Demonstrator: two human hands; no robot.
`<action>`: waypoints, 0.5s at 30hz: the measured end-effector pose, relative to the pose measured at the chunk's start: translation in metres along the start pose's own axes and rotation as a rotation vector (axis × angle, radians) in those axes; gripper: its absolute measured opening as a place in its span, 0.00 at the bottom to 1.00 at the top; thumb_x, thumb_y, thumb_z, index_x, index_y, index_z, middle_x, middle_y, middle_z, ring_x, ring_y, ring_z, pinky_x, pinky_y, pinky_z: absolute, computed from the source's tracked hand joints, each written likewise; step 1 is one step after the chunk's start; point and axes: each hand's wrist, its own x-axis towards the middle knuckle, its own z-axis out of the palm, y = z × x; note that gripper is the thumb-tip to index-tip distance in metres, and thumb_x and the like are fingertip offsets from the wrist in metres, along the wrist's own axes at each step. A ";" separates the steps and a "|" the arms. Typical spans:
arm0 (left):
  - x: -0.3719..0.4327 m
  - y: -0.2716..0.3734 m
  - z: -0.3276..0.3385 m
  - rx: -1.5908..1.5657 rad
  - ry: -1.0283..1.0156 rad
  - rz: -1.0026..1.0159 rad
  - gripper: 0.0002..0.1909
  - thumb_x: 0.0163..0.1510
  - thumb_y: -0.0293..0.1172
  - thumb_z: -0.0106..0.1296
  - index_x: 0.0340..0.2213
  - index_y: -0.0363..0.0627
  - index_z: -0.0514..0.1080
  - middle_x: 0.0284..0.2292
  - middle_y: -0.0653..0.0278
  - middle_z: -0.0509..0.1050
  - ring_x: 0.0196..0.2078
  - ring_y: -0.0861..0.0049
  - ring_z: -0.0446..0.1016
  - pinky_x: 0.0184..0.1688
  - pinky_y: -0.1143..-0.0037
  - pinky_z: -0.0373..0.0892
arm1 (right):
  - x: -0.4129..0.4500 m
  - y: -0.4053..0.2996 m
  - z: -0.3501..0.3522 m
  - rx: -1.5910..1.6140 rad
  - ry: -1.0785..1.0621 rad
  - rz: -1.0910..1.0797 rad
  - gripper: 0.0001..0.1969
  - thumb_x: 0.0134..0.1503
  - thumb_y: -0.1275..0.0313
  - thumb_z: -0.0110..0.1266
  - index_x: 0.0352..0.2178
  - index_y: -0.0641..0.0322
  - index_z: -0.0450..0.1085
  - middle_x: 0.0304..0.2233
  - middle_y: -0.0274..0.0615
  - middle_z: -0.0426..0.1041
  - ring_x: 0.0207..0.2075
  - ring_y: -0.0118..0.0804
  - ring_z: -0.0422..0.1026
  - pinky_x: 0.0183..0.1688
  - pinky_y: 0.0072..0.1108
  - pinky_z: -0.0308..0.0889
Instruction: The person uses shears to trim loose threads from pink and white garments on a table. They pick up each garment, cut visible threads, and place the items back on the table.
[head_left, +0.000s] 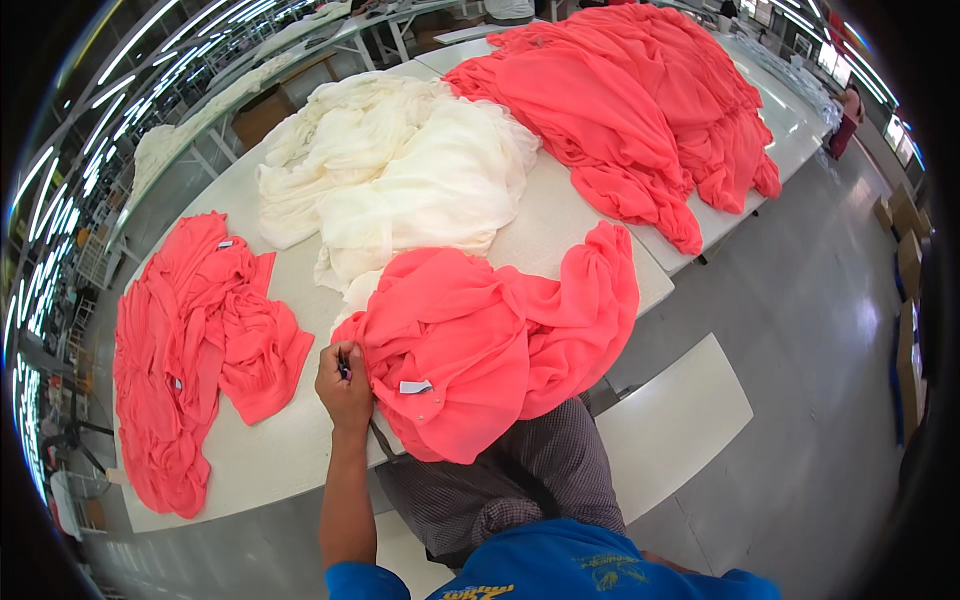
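Observation:
My left hand pinches the left edge of a coral-pink garment of thin, gathered fabric. A small dark object, too hidden to identify, shows within the same hand's fingers. The garment is bunched over the table's near edge and partly across my lap, with one long part stretching to the right. A small white label is on it, near my hand. My right hand is out of view; only a bit of the right arm shows beside my blue shirt.
A cream fabric pile lies just beyond on the white table. Coral garments are heaped at the left, and a larger coral heap at the back right. A white bench stands at right; cardboard boxes line the far right.

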 end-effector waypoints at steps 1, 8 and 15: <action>0.000 0.000 0.000 -0.001 0.009 -0.003 0.05 0.54 0.27 0.51 0.31 0.37 0.69 0.25 0.65 0.71 0.27 0.82 0.67 0.31 0.81 0.65 | -0.001 -0.001 -0.002 -0.013 -0.002 0.005 0.24 0.59 0.58 0.49 0.51 0.63 0.65 0.51 0.50 0.67 0.51 0.46 0.66 0.53 0.32 0.62; 0.004 0.000 0.005 -0.040 0.069 0.060 0.03 0.53 0.25 0.52 0.30 0.39 0.70 0.23 0.66 0.70 0.23 0.84 0.65 0.27 0.82 0.64 | -0.007 -0.008 -0.015 -0.104 -0.015 0.032 0.24 0.59 0.58 0.49 0.51 0.63 0.65 0.51 0.49 0.67 0.51 0.45 0.67 0.52 0.31 0.63; 0.001 0.000 -0.003 -0.023 0.111 0.078 0.06 0.54 0.27 0.51 0.32 0.38 0.69 0.23 0.69 0.69 0.24 0.87 0.63 0.28 0.84 0.62 | -0.029 -0.048 -0.043 -0.353 0.138 0.068 0.20 0.58 0.60 0.50 0.47 0.62 0.68 0.47 0.45 0.70 0.48 0.39 0.68 0.52 0.28 0.62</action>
